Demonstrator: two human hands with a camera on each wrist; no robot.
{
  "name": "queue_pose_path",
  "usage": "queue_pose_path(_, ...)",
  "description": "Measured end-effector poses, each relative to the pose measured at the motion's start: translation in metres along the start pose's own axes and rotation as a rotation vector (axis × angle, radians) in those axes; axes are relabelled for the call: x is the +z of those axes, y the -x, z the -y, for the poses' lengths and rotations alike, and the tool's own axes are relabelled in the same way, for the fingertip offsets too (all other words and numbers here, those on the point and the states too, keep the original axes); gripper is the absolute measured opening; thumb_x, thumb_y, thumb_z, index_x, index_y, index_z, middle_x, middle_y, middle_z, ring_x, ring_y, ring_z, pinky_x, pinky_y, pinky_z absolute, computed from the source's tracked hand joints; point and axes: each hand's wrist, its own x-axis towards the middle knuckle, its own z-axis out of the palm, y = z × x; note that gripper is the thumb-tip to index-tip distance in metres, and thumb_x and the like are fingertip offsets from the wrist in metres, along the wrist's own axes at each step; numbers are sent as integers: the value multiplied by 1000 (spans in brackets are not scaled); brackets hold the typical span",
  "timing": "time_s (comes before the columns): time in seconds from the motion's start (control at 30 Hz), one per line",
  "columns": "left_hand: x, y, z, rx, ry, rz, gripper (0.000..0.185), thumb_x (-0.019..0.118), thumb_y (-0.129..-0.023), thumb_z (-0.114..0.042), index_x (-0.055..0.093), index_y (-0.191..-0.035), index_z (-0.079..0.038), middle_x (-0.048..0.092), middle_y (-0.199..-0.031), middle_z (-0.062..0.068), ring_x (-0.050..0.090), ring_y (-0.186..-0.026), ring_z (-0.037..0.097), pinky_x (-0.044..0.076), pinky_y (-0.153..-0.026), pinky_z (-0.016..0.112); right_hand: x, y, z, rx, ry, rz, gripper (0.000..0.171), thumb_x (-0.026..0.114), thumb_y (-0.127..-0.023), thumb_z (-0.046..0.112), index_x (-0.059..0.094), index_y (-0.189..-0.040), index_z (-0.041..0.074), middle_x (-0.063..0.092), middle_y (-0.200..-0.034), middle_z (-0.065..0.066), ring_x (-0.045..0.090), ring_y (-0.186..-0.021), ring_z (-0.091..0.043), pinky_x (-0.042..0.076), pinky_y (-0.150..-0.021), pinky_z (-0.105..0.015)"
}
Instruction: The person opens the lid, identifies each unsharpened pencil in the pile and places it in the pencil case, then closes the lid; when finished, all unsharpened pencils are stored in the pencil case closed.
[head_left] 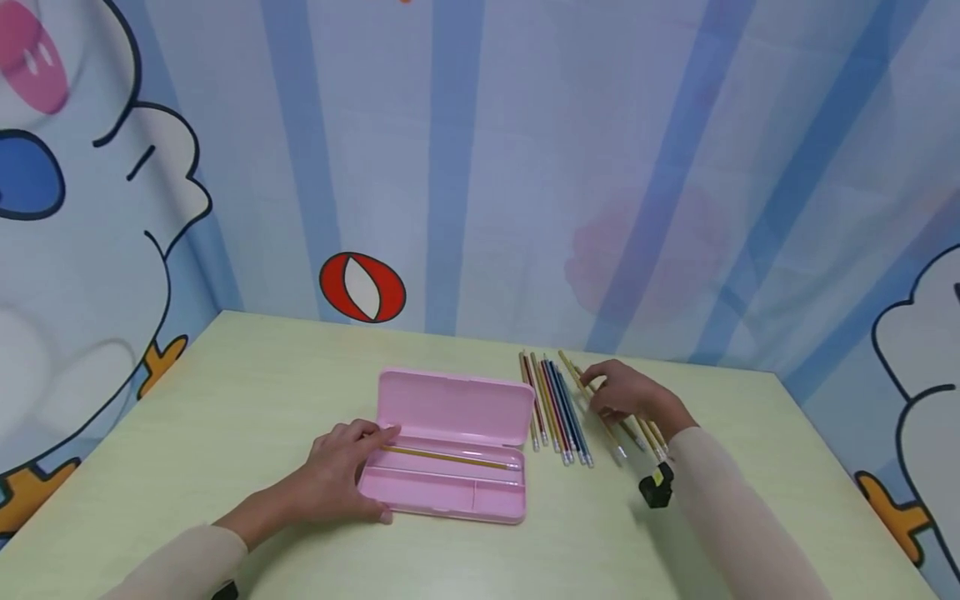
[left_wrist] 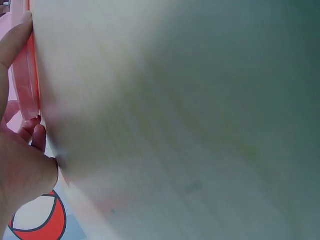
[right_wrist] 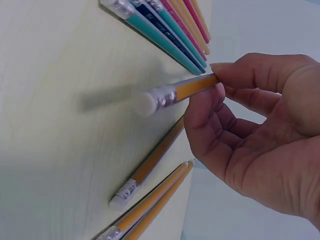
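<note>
Head view: we see the open pink plastic pencil case [head_left: 450, 454] lying on the pale green table [head_left: 225, 400], with one yellow pencil [head_left: 442, 456] resting lengthwise in its tray. The left hand [head_left: 341, 475] lies against the case's left end, its fingers relaxed and fairly straight, touching the rim and the pencil's tip. To the right of the case lies a row of coloured pencils [head_left: 555, 412]; the right hand [head_left: 626, 392] sits over a few yellow pencils [head_left: 645, 433] just beside that row. A small black-and-yellow sharpener [head_left: 657, 486] stands near the right forearm.

Left wrist view: we see the left hand's fingers [left_wrist: 15, 45] pressed along the pink case edge [left_wrist: 30, 85] (the rest is blurred table).

Right wrist view: we see the right hand [right_wrist: 260, 130] pinching a yellow eraser-tipped pencil [right_wrist: 175, 92] between thumb and fingertips, raised off the table, while the other yellow pencils [right_wrist: 150, 165] lie flat below.
</note>
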Motion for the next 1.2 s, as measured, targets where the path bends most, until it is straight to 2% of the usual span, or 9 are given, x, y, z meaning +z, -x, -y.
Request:
queue_pose_path(0.2,1,-1,1,-1,-16,-6,106,93,-59,-51,48,-149,-17,52,-133,8,46,-117,26,33,-102,59,-6,6,1,-37,-54,57,47,52,-93,-3,39,-138,-4,52,-80,-7,52,-67,-19,48,-64,-37)
queue_pose_path(0.4,2,-2,1,-5,-16,-6,106,93,-59,-51,48,-148,-18,52,-133,8,46,-117,26,33,-102,59,-8,11,2,-51,-90,74,42,52,-94,-4,36,-133,-4,50,-83,-7,53,-71,-20,50,-68,-39)
queue_pose_path(0.57,2,-2,1,1,-14,-11,105,93,-59,-51,49,-148,-18,52,-132,7,46,-116,26,33,-101,58,-9,15,5,-87,-118,92,42,53,-95,-4,36,-133,-4,49,-78,-5,52,-70,-21,50,-70,-40)
queue_pose_path(0.73,2,-1,3,19,-19,-17,105,92,-59,-52,49,-148,-17,52,-132,7,46,-115,25,34,-99,57,-10,20,12,-140,-105,127,41,56,-95,-1,39,-133,-1,49,-76,-4,55,-69,-22,53,-72,-41)
queue_pose_path(0.9,1,-1,3,27,-21,-24,105,92,-59,-51,49,-148,-17,53,-131,7,46,-115,25,34,-99,57,-12,27,21,-178,-95,157,41,59,-94,-1,43,-132,2,49,-79,-4,53,-70,-21,51,-68,-36)
queue_pose_path(1.2,2,-1,1,21,-15,-17,106,92,-59,-52,49,-148,-18,53,-130,6,46,-114,24,34,-98,56,-10,43,44,-315,4,240,39,57,-93,-2,48,-130,1,50,-80,-5,46,-67,-19,46,-62,-33)
